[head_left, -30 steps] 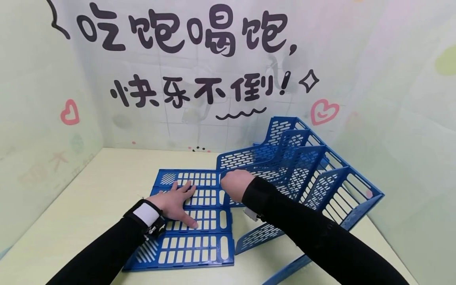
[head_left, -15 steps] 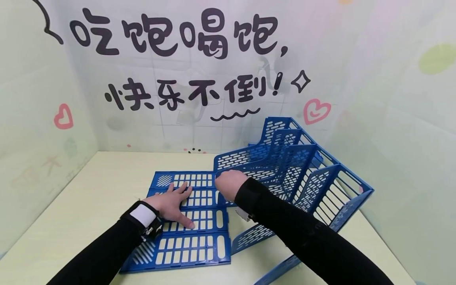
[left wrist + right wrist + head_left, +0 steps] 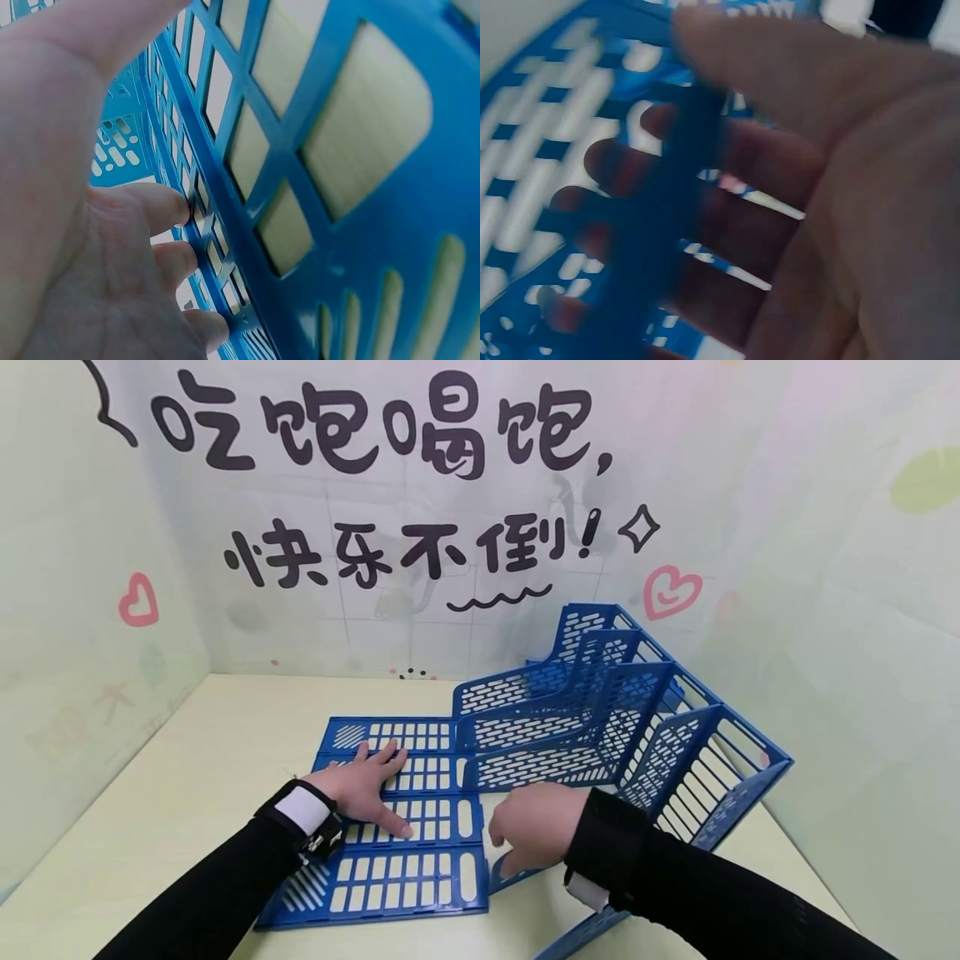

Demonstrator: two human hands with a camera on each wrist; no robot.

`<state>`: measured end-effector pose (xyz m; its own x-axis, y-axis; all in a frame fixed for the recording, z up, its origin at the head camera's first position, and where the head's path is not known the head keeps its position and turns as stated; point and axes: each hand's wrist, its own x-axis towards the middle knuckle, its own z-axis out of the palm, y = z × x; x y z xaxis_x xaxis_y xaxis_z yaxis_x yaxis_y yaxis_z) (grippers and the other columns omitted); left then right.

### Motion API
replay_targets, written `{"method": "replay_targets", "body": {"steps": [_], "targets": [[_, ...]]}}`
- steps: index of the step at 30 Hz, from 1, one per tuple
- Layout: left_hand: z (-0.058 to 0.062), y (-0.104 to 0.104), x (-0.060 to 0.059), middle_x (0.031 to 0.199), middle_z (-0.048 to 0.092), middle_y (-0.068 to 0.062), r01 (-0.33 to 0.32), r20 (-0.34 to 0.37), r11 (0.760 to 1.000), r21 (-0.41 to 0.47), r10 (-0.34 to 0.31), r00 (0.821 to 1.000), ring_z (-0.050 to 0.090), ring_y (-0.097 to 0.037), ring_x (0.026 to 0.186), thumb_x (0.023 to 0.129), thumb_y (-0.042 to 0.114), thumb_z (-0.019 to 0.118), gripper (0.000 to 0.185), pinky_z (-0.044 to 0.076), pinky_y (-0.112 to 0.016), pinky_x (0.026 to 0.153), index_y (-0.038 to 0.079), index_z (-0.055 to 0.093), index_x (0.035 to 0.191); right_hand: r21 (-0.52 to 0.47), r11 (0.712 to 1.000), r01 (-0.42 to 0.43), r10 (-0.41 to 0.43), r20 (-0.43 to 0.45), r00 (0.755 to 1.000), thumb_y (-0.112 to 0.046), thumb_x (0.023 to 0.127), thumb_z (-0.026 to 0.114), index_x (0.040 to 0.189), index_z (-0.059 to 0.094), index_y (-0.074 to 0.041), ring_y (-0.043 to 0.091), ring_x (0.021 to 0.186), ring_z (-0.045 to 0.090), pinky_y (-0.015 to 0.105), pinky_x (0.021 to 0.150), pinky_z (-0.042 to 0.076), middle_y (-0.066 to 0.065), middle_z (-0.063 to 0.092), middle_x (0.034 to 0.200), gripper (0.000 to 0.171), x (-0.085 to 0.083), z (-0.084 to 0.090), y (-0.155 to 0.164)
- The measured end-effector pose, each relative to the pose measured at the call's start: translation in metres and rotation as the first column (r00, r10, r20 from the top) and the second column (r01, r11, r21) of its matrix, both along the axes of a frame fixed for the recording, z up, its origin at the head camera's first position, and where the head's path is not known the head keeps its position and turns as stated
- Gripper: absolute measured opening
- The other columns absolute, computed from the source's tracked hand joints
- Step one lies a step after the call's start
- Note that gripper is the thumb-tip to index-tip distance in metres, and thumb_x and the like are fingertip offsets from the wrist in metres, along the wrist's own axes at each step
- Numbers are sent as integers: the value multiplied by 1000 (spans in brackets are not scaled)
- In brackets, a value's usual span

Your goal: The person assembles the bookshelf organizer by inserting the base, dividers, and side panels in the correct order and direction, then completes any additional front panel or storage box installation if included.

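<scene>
Having dropped from upper divider: right hand (image 3: 536,827), now gripping lowest divider (image 3: 517,867).

The flat grid panel (image 3: 405,827) is blue moulded plastic, smooth with a soft sheen, pierced by slots. At 3 o'clock from it, the file rack (image 3: 637,727) is the same perforated blue plastic. The tabletop (image 3: 202,752) looks matt, pale cream, faintly grained. Both sleeves (image 3: 225,893) are matt black cloth. The wall covering (image 3: 465,568) looks smooth and slightly glossy.
</scene>
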<state>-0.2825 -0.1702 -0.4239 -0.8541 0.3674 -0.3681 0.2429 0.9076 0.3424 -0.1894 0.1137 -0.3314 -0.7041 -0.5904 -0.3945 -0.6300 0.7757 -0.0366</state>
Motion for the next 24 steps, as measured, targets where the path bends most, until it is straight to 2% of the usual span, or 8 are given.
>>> {"method": "replay_targets", "body": {"steps": [2,3,6,9,13,20,24], "targets": [[0,0,0,187,4,-16,0,7,1000,3,0,1000,-8,-59,167,77,69,92,134,6,-93,120,15,22,177,-11,999,-35,35,12,999,-26,100,84,102,85,-18,6,76,60,20,79,55,-8,77,93,8,0,-6,5],[0,0,1,187,4,-16,-1,9,1000,3,1,1000,-8,-59,167,77,69,92,134,6,-93,120,15,22,177,-19,998,-58,58,9,998,-23,101,82,95,83,-18,6,72,55,20,75,51,-9,72,87,8,0,-7,7],[0,0,1,187,4,-16,-3,13,1000,6,3,1000,-8,-59,167,77,69,92,134,6,-93,120,15,22,177,-39,993,-113,112,-20,993,-19,103,79,80,74,-19,8,65,42,24,66,38,-9,57,74,24,-3,-9,9],[1,0,1,187,3,-16,-5,11,1000,7,5,1000,-8,-59,167,77,69,93,134,6,-93,120,15,22,177,-46,989,-142,139,-57,989,-18,103,78,76,69,-19,8,63,38,25,64,32,-9,49,69,29,-6,-7,9],[0,-1,0,187,4,-16,-3,2,1000,3,3,1000,-8,-59,167,76,70,92,134,6,-93,120,15,22,177,-52,990,-133,127,-97,987,-18,104,77,78,72,-18,9,63,41,26,64,33,-8,50,69,26,-12,-5,5],[-1,-1,0,187,4,-15,-4,2,1000,4,4,1000,-7,-59,167,76,70,92,135,6,-93,120,16,22,177,-77,995,-58,37,-256,966,-21,105,77,101,83,-15,12,66,51,26,64,41,-3,72,82,9,-23,-19,-3],[1,-2,0,187,3,-15,0,-1,1000,1,0,1000,-8,-59,167,77,71,91,135,6,-93,121,16,21,177,-62,997,-55,34,-304,952,-23,105,77,101,83,-16,12,66,51,26,64,41,-2,73,83,10,-27,-25,-6]]}}
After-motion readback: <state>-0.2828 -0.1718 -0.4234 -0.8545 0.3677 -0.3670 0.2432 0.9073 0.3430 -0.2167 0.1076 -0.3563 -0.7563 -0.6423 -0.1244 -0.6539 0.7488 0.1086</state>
